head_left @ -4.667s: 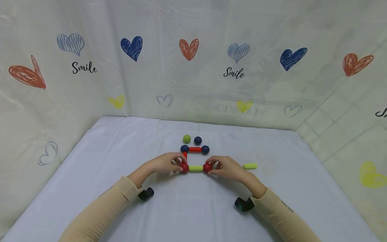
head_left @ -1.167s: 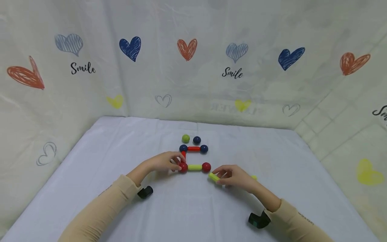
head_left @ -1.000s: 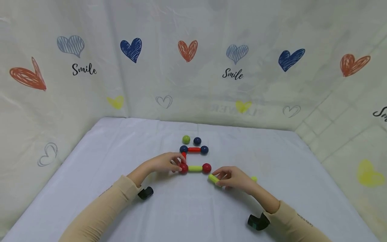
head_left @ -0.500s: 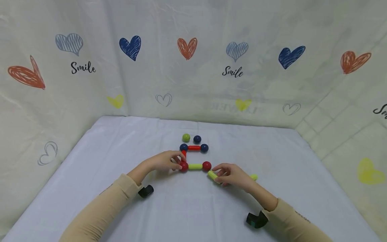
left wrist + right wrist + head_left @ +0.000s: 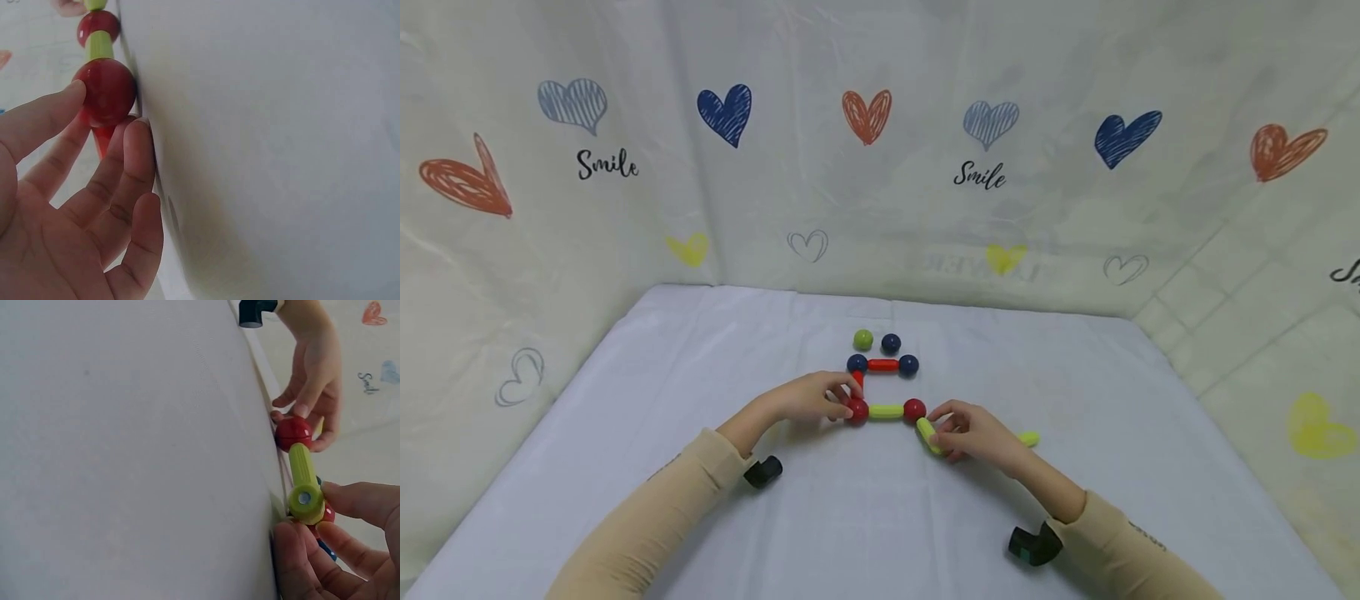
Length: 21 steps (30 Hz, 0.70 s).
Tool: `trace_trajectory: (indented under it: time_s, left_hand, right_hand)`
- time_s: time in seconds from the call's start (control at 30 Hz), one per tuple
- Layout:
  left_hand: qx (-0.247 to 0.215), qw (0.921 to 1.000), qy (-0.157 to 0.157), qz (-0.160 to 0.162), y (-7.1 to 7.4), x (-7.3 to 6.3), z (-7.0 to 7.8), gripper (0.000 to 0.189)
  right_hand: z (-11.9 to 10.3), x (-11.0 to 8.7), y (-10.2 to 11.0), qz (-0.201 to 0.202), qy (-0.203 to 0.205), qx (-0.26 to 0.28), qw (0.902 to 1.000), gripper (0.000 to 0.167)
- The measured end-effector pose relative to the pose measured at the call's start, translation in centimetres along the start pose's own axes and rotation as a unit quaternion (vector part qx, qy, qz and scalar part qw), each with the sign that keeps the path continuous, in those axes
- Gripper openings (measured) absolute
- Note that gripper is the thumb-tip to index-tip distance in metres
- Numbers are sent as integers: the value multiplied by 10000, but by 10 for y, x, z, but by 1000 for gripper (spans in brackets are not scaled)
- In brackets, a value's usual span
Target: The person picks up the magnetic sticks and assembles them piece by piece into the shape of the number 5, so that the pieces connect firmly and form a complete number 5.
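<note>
Left hand (image 5: pixel 808 397): pinched a red ball (image 5: pixel 109 94)
Right hand (image 5: pixel 976 433): grasped a slanted yellow stick (image 5: pixel 926 432) close to another red ball (image 5: pixel 914 409)

I have both arms in my head view, the beige-sleeved left forearm (image 5: pixel 651 512) slanting in from the lower left and the right forearm (image 5: pixel 1138 546) from the lower right, with left wrist (image 5: pixel 751 431) and right wrist (image 5: pixel 1054 485) bare past the cuffs. My left hand (image 5: pixel 808 398) is in a pinch, thumb (image 5: pixel 47 119) opposite the index finger (image 5: pixel 56 162), the other fingers loosely curled and the little finger (image 5: pixel 145 234) bent. My right hand (image 5: pixel 977 433), slightly nearer the body and apart from the left, also pinches, its fingers bent.
</note>
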<state>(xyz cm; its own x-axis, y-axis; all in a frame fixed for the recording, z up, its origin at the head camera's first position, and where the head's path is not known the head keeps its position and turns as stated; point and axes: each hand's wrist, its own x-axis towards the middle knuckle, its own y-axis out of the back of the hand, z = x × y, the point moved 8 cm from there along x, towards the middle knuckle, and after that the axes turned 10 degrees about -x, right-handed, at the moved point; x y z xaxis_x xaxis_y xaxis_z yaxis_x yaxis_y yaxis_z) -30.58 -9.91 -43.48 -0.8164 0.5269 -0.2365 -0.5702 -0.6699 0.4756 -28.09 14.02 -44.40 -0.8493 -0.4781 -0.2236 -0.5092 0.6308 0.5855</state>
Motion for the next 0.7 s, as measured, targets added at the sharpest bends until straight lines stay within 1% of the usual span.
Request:
trace_trajectory:
  time_s: [0.2, 0.4, 0.5, 0.6, 0.7]
  left_hand:
    - [17, 10000, -19, -16, 0, 1, 1, 27]
    - [29, 10000, -13, 9, 0, 2, 2, 28]
    - [48, 10000, -6, 20, -1, 2, 3, 28]
    - [50, 10000, 16, 14, 0, 2, 3, 28]
    - [51, 10000, 22, 10, 0, 2, 2, 28]
  right_hand:
    - [-1, 1, -1, 5, -147, 63, 9999, 31]
    - [-5, 5, -7, -88, -105, 151, 9998, 26]
    - [-4, 8, -8, -73, -170, 150, 9997, 26]
    - [-3, 10, -8, -94, -254, 176, 9995, 31]
    - [-4, 13, -8, -171, -339, 107, 9992, 42]
